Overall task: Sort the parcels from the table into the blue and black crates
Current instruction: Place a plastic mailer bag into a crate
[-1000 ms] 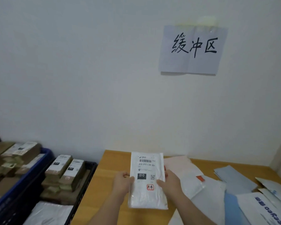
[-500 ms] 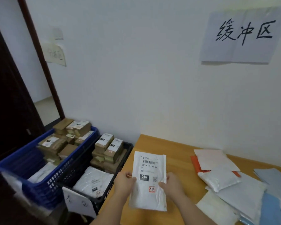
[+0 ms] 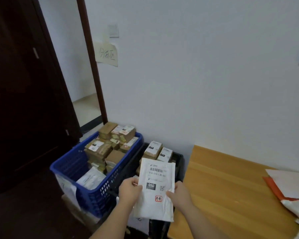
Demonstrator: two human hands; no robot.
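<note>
I hold a white soft parcel [image 3: 154,192] with a barcode label, a black "010" box and a red stamp. My left hand [image 3: 129,192] grips its left edge and my right hand [image 3: 179,194] grips its right edge. The parcel hangs upright above the black crate [image 3: 179,161], which holds a few labelled cardboard boxes at its far end. Left of it stands the blue crate [image 3: 72,168], filled with brown boxes and white bags. The wooden table [image 3: 223,192] lies to my right.
More flat parcels [image 3: 290,187], white and orange, lie at the table's right end. A dark door [image 3: 24,100] and an open doorway stand to the left of the crates. A handwritten paper sign [image 3: 107,54] is stuck on the white wall above them.
My view has swung left from the table to the crates. Both hands have carried the white parcel off the table's left edge to above the black crate.
</note>
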